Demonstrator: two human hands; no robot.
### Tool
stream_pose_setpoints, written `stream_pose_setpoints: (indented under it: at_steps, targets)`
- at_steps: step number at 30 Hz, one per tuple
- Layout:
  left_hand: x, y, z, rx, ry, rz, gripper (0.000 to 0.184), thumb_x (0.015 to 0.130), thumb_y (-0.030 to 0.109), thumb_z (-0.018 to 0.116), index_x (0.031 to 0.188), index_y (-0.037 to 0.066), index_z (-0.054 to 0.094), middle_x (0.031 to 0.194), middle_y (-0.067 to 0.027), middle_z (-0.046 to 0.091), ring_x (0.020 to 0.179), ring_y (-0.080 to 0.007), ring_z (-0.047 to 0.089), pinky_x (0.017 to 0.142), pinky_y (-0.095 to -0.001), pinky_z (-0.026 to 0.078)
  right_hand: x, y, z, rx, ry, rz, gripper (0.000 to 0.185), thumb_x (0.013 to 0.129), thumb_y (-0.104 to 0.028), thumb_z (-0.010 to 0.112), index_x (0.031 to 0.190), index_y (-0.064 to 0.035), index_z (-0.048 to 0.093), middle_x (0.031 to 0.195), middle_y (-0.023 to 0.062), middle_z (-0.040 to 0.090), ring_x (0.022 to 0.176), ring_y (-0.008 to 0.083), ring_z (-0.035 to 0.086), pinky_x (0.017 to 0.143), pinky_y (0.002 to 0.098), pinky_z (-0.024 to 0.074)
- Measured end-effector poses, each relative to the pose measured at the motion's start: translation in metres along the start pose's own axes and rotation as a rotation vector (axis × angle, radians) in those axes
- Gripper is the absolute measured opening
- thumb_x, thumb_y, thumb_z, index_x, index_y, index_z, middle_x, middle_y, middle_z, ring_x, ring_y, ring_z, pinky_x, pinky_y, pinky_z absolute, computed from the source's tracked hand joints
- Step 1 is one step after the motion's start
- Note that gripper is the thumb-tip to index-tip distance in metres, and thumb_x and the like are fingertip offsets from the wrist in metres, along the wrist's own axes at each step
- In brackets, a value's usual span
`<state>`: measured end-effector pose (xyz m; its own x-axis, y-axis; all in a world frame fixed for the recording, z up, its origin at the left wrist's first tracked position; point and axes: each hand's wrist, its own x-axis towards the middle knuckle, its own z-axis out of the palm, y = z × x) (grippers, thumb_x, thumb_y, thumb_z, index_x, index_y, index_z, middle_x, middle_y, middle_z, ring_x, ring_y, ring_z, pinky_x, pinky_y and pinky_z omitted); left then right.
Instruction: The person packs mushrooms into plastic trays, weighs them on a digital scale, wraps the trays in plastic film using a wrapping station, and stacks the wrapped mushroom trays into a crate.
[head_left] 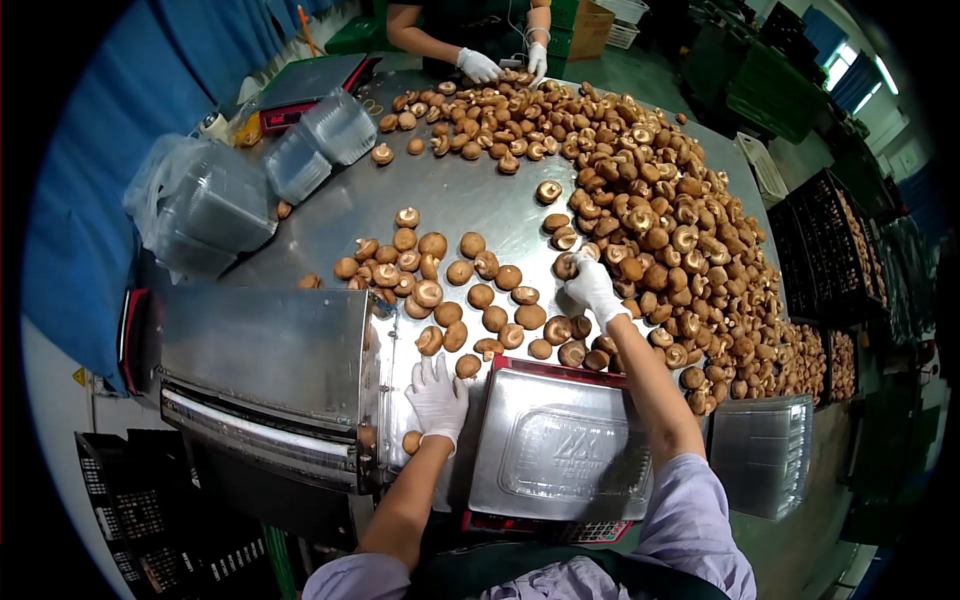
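Note:
My left hand (437,400), in a white glove, lies flat on the metal table with its fingers spread, beside the wrapping machine and below loose mushrooms (429,340). Reaching forward at the left edge of the large mushroom pile (660,215), my gloved right hand (592,287) has its fingers closed on a brown mushroom (565,265). Between my forearms, a clear plastic tray (575,440) rests on the red-framed scale (505,522). One mushroom (411,442) sits just left of my left wrist.
A metal machine (265,335) stands at the left. Stacks of clear trays (215,205) lie at the back left, and another stack (762,450) at the right. Across the table, a person's gloved hands (480,66) touch mushrooms. Black crates (820,250) stand at the right.

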<state>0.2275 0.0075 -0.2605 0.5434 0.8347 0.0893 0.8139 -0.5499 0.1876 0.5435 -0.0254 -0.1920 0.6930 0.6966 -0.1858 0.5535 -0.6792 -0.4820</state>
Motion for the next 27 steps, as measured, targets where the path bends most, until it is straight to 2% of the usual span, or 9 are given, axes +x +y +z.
stream_pose_setpoints:
  at_steps: [1, 3, 5, 11, 17, 19, 21, 24, 27]
  targets:
    - [0.000, 0.000, 0.001, -0.001, -0.001, 0.000, 0.053, 0.079, 0.030, 0.056, 0.126, 0.006, 0.047, 0.134, -0.0112, 0.040, 0.120, -0.0266, 0.037, 0.087, -0.0430, 0.034, 0.001, 0.000, -0.008, 0.062, -0.114, -0.061, 0.035, 0.072, -0.001, 0.060, 0.107, -0.0036, 0.064, 0.093, 0.0137, 0.068, 0.080, 0.0253, 0.066, 0.070, 0.0307, 0.0521]
    - [0.000, -0.001, 0.003, -0.004, 0.031, 0.012, 0.054, 0.079, 0.029, 0.057, 0.126, 0.006, 0.047, 0.134, -0.0114, 0.040, 0.119, -0.0269, 0.037, 0.087, -0.0430, 0.034, -0.008, -0.008, -0.034, 0.712, -0.575, 0.041, 0.032, 0.076, -0.002, 0.060, 0.108, -0.0033, 0.065, 0.094, 0.0098, 0.069, 0.072, 0.0162, 0.066, 0.064, 0.0265, 0.0516]
    - [0.002, -0.001, 0.002, -0.014, 0.024, 0.010, 0.054, 0.079, 0.029, 0.057, 0.126, 0.006, 0.047, 0.134, -0.0114, 0.040, 0.119, -0.0270, 0.037, 0.087, -0.0431, 0.034, -0.001, -0.007, -0.033, 0.705, -0.610, 0.033, 0.032, 0.076, 0.003, 0.055, 0.106, -0.0020, 0.066, 0.091, 0.0058, 0.068, 0.064, 0.0075, 0.062, 0.058, 0.0206, 0.0491]
    - [0.001, 0.002, -0.005, -0.024, -0.014, -0.006, 0.054, 0.079, 0.029, 0.057, 0.126, 0.006, 0.046, 0.134, -0.0114, 0.039, 0.119, -0.0273, 0.037, 0.087, -0.0436, 0.034, 0.047, -0.005, -0.013, 0.277, 0.139, -0.036, 0.048, 0.076, -0.003, 0.054, 0.124, -0.0009, 0.054, 0.113, 0.0171, 0.063, 0.098, 0.0281, 0.064, 0.086, 0.0331, 0.0479]
    - [-0.001, -0.001, -0.001, -0.033, -0.009, -0.011, 0.055, 0.078, 0.032, 0.058, 0.125, 0.006, 0.047, 0.132, -0.0118, 0.041, 0.118, -0.0281, 0.038, 0.086, -0.0447, 0.034, 0.065, -0.024, 0.008, 0.006, 0.025, 0.081, 0.058, 0.075, -0.011, 0.060, 0.132, -0.0153, 0.046, 0.106, 0.0228, 0.062, 0.096, 0.0355, 0.062, 0.081, 0.0404, 0.0490]
    - [0.000, -0.001, -0.001, -0.046, 0.030, 0.009, 0.056, 0.078, 0.033, 0.059, 0.125, 0.006, 0.047, 0.130, -0.0118, 0.043, 0.118, -0.0282, 0.038, 0.086, -0.0446, 0.034, 0.059, -0.026, 0.013, -0.058, 0.079, -0.172, 0.042, 0.079, -0.011, 0.052, 0.120, -0.0140, 0.054, 0.098, 0.0235, 0.063, 0.090, 0.0386, 0.061, 0.077, 0.0441, 0.0491]
    - [-0.001, 0.000, 0.001, -0.033, 0.046, 0.005, 0.056, 0.077, 0.033, 0.060, 0.125, 0.006, 0.047, 0.128, -0.0116, 0.044, 0.118, -0.0281, 0.039, 0.085, -0.0446, 0.034, 0.053, -0.030, 0.012, -0.088, 0.016, -0.161, 0.040, 0.076, -0.010, 0.056, 0.115, -0.0115, 0.059, 0.096, 0.0209, 0.065, 0.087, 0.0346, 0.064, 0.077, 0.0393, 0.0500]
    - [0.001, -0.001, 0.000, -0.047, 0.028, 0.000, 0.056, 0.078, 0.033, 0.059, 0.125, 0.006, 0.047, 0.128, -0.0113, 0.044, 0.118, -0.0275, 0.039, 0.085, -0.0445, 0.034, 0.036, -0.033, 0.011, 0.124, -0.557, -0.267, 0.049, 0.070, -0.011, 0.065, 0.119, -0.0085, 0.061, 0.108, 0.0108, 0.066, 0.091, 0.0221, 0.062, 0.085, 0.0293, 0.0485]
    - [-0.001, -0.002, 0.001, -0.013, 0.030, 0.007, 0.055, 0.078, 0.034, 0.058, 0.125, 0.007, 0.047, 0.128, -0.0109, 0.043, 0.118, -0.0268, 0.039, 0.084, -0.0443, 0.034, 0.021, -0.040, -0.017, 0.624, -0.746, -0.100, 0.050, 0.074, 0.000, 0.057, 0.124, -0.0065, 0.058, 0.108, 0.0058, 0.066, 0.074, 0.0114, 0.064, 0.064, 0.0235, 0.0516]
